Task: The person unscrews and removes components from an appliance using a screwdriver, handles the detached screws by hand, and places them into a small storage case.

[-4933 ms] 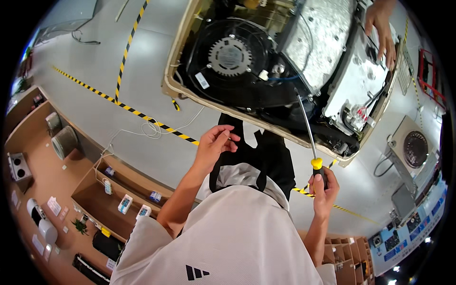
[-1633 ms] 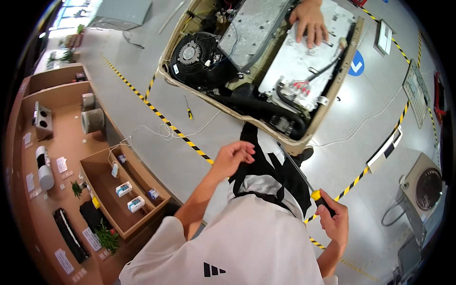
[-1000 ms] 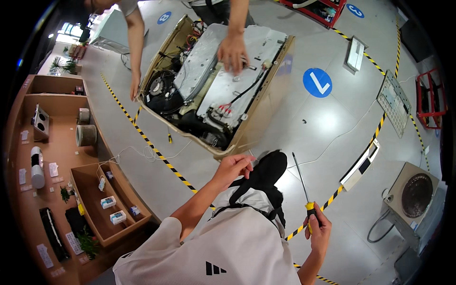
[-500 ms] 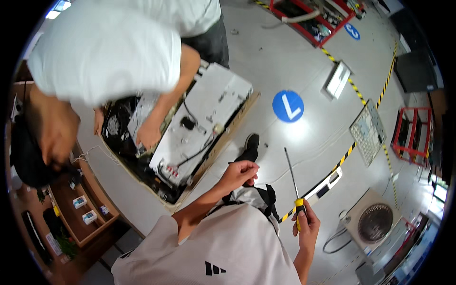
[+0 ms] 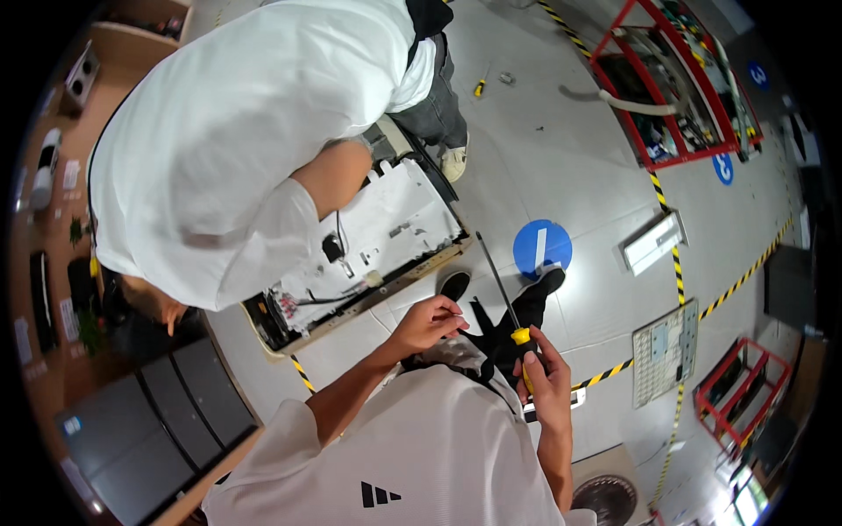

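Since half a second ago, the right hand with its tool has come nearer to the left hand, and the co-worker in a white shirt now covers more of the machine. The right hand grips the long screwdriver with a yellow and black handle; its thin metal shaft points forward, with the tip apart from the machine. The fingers of the left hand are bent toward the thumb; I cannot tell whether something small is between them.

Ahead and to the left lies the opened machine with a beige casing, a flat white panel showing inside. The co-worker bends over it, and the wide back and the arm hide its left part from me.

Just beyond the screwdriver's tip, to the right, is a round blue floor mark, which the person's black shoe partly covers. Farther right, a pale rectangular grille lies on the floor, near the striped tape. Well beyond, a red metal cart stands loaded, and a small yellow-handled screwdriver lies behind the co-worker's feet.
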The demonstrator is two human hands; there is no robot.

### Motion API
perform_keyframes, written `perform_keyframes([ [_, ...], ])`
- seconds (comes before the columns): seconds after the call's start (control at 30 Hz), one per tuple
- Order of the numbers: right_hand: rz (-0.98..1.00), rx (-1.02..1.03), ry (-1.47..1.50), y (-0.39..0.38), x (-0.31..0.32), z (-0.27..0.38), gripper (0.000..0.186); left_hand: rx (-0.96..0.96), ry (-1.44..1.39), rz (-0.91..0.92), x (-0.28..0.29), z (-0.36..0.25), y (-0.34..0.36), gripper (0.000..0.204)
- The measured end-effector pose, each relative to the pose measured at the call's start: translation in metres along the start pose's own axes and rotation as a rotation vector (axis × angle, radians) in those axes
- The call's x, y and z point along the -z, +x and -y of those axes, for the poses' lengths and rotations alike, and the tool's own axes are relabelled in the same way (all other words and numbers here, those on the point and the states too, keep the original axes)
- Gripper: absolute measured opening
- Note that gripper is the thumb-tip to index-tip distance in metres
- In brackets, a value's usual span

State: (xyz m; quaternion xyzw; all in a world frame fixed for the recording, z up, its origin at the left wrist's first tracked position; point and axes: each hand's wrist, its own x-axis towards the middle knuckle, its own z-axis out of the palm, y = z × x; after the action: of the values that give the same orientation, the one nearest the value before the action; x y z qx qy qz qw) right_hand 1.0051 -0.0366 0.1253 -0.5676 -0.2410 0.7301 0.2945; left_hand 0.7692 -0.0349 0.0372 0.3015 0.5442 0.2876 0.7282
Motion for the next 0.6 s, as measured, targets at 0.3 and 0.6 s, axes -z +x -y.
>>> perform_keyframes([
  [0.3,0.376,-0.121,0.384,0.059,0.137,0.068,0.029,-0.112,0.027,-0.279,-0.133,-0.063,0.044,0.024],
  [0.6,0.485,-0.133,-0.116,0.111,0.163,0.11,0.012,-0.178,-0.072,-0.272,-0.197,-0.11,0.069,0.015],
])
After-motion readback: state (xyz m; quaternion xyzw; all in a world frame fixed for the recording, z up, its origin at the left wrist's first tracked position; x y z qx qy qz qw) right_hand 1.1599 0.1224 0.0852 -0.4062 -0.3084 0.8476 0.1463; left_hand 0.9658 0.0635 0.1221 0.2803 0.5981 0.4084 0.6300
